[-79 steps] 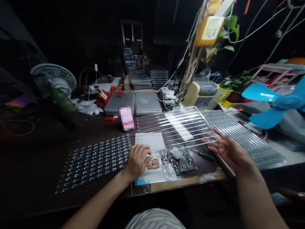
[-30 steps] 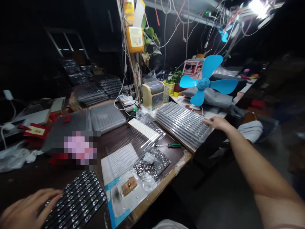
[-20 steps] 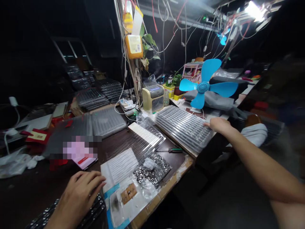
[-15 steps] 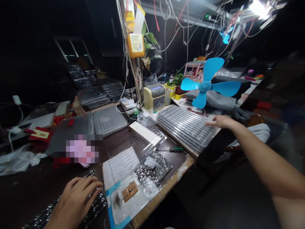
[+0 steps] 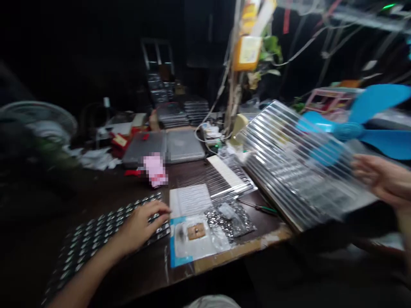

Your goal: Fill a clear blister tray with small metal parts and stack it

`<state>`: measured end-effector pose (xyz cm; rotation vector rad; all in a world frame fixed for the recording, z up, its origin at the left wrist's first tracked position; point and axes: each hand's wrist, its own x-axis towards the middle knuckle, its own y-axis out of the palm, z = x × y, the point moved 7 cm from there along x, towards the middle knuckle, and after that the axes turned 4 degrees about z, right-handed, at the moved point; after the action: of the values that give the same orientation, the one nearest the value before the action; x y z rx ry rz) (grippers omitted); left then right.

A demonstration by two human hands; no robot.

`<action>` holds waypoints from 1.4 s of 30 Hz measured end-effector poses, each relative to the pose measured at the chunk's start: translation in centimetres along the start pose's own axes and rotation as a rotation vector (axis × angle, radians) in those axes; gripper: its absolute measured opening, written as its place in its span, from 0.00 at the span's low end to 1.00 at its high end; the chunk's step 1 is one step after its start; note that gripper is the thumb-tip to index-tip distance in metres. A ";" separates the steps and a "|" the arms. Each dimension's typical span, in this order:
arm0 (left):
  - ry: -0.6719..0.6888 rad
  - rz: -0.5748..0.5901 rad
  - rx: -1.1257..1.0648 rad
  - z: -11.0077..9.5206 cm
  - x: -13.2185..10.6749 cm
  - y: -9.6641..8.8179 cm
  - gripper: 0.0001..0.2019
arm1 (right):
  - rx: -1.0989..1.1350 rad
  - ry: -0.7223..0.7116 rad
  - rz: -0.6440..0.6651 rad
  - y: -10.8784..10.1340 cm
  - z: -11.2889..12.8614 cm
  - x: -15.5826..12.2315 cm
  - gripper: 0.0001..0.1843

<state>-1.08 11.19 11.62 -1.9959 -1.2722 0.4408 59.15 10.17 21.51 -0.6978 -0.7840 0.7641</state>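
Observation:
My right hand [image 5: 380, 177] grips the right edge of a clear ribbed plastic tray [image 5: 276, 141], tilted up with its far end raised. Beneath it lie more clear trays, seen through the plastic. My left hand [image 5: 144, 222] rests over the right end of a black tray [image 5: 105, 231] holding rows of small shiny parts. Its fingers are apart and slightly bent, and I see nothing held in them. Right of this hand are a white ribbed sheet [image 5: 192, 201], a brown block [image 5: 196, 231] on a blue-edged sheet and a plastic bag of small metal parts [image 5: 239, 226].
A green-handled screwdriver [image 5: 266, 209] lies near the bag. Behind it is another clear tray with a white strip [image 5: 226, 171]. A blue fan [image 5: 349, 130] stands at the right, close to the raised tray. Grey trays [image 5: 184, 145] and a cable-wrapped post [image 5: 233, 90] are farther back.
My right hand has lifted a clear tray off the stack and tilted it up. The view has swung left. My left hand stays at the black tray, more of which now shows.

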 end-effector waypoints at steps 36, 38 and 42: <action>-0.783 -0.492 0.493 23.0 -20.8 -10.8 0.19 | -0.297 -0.762 0.681 38.4 38.0 -29.7 0.17; -0.774 -0.528 0.492 22.4 -22.0 -10.1 0.18 | -0.321 -0.765 0.683 38.4 38.7 -30.3 0.17; -0.896 -0.706 0.432 21.0 -30.4 -7.8 0.17 | -0.179 -0.877 0.735 39.0 41.8 -34.1 0.15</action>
<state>-32.87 -5.63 0.18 -0.8661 -2.0627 1.1857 -4.08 14.43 1.05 -0.8196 -1.4216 1.7447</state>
